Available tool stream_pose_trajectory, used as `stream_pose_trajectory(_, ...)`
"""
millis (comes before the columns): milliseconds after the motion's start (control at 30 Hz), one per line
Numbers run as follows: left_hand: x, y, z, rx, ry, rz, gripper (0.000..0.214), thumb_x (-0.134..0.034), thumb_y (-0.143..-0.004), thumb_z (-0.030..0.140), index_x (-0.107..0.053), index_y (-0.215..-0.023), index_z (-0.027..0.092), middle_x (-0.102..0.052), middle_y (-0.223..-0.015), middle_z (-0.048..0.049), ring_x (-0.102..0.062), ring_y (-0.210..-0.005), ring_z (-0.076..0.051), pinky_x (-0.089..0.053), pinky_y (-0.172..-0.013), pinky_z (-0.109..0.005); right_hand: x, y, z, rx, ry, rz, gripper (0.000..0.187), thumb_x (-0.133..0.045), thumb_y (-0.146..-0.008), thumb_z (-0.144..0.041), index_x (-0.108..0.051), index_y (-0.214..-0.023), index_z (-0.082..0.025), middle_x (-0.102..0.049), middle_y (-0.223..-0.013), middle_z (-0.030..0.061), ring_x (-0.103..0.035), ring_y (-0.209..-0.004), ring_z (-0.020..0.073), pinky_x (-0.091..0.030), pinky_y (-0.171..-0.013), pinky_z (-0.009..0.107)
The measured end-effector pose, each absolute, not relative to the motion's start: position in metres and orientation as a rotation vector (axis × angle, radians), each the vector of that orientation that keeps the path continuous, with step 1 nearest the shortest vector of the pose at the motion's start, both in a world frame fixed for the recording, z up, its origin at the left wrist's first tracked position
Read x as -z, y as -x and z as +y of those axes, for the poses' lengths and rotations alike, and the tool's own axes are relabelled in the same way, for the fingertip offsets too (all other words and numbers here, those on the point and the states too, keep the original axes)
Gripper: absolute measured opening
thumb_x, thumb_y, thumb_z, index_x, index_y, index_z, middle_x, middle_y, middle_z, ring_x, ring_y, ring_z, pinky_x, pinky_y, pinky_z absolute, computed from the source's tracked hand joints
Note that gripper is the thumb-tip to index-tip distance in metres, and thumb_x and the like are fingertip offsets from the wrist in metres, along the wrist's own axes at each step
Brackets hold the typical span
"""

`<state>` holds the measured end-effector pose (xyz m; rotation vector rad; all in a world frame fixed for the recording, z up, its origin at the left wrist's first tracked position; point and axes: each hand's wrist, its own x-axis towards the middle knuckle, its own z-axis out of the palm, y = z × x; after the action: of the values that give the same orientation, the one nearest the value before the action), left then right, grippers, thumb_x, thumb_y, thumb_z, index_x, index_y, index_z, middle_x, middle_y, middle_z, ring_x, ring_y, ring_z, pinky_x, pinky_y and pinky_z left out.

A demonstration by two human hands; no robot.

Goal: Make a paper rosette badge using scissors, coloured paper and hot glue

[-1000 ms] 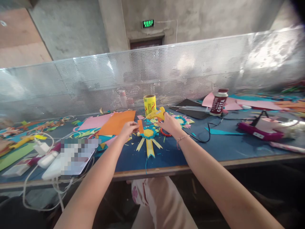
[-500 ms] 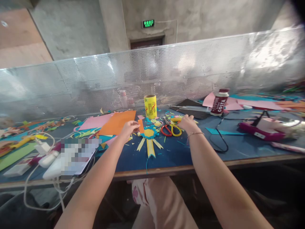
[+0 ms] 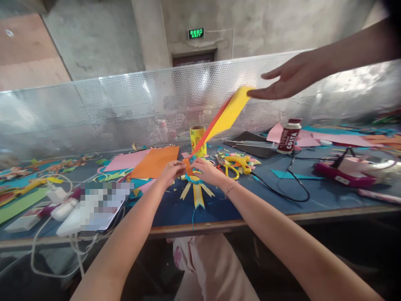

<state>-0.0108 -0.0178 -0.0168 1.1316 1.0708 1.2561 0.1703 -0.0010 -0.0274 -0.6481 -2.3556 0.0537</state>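
Observation:
Over the table's middle, my left hand (image 3: pixel 173 172) pinches a small orange paper strip (image 3: pixel 188 168). From the other side the fingers of my right hand (image 3: pixel 205 170) are closed at the strip's right edge. Just below both hands lies a paper rosette with a blue ruffled edge and yellow-and-blue ribbon tails (image 3: pixel 198 196); my right hand partly covers its centre. To the right of that hand are scissors (image 3: pixel 232 171) with red and yellow handles, partly hidden. Beside them lies a yellow glue gun (image 3: pixel 239 161) with a black cord.
Another person's hand (image 3: pixel 288 79) reaches in from the right with yellow paper (image 3: pixel 236 109) and a red-orange sheet. A yellow roll (image 3: pixel 198 137) stands behind my hands. Orange paper (image 3: pixel 155 162), a phone (image 3: pixel 114 209) and cables lie left; a Costa bottle (image 3: pixel 288 137) stands right.
My right hand has moved left from beside the glue gun to the orange strip. Another person's hand with yellow and red-orange paper has come into view from the right.

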Motion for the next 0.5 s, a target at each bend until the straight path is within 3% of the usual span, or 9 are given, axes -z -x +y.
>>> stream_pose_trajectory(133, 0.016, 0.009, -0.021, -1.189, -1.111, 1.143, 0.007, -0.064, -0.067, 0.008, -0.059, -0.067, 0.013, -0.06, -0.058, -0.0011, -0.058, -0.054, -0.01, -0.047, -0.064, -0.024, 0.026, -0.167, -0.005, -0.141, 0.689, -2.312, 0.011, -0.05, -0.082, -0.016, -0.06, -0.086, -0.017, -0.059, -0.087, 0.0046, -0.057, -0.081, 0.0142, -0.047, -0.078, 0.029)
stream_pose_trajectory(267, 0.018, 0.01, -0.02, -1.139, -1.133, 1.187, 0.007, -0.062, -0.068, 0.008, -0.059, -0.065, 0.013, -0.059, -0.056, -0.0014, -0.058, -0.053, -0.01, -0.046, -0.061, -0.023, 0.02, -0.173, -0.006, -0.167, 0.717, -2.305, 0.012, -0.05, -0.078, -0.014, -0.058, -0.086, -0.017, -0.059, -0.085, 0.0036, -0.056, -0.078, 0.014, -0.047, -0.075, 0.028)
stream_pose_trajectory(400, 0.02, 0.013, -0.015, -1.166, -1.104, 1.218, 0.006, -0.063, -0.07, 0.01, -0.058, -0.066, 0.013, -0.058, -0.056, -0.0005, -0.058, -0.053, -0.009, -0.047, -0.063, -0.024, 0.012, -0.192, -0.003, 0.056, 1.058, -1.952, 0.036, -0.045, -0.078, -0.014, -0.048, -0.114, -0.011, -0.053, -0.11, 0.0148, -0.057, -0.086, 0.0178, -0.048, -0.076, 0.032)
stream_pose_trajectory(500, 0.021, 0.014, -0.014, -1.148, -1.12, 1.189, 0.009, -0.067, -0.068, 0.012, -0.058, -0.07, 0.013, -0.062, -0.062, -0.0022, -0.06, -0.057, -0.01, -0.048, -0.066, -0.024, 0.003, -0.207, -0.002, 0.254, 1.309, -1.756, 0.062, -0.045, -0.078, -0.015, -0.026, -0.137, -0.01, -0.03, -0.135, 0.0235, -0.056, -0.101, 0.0222, -0.048, -0.081, 0.036)
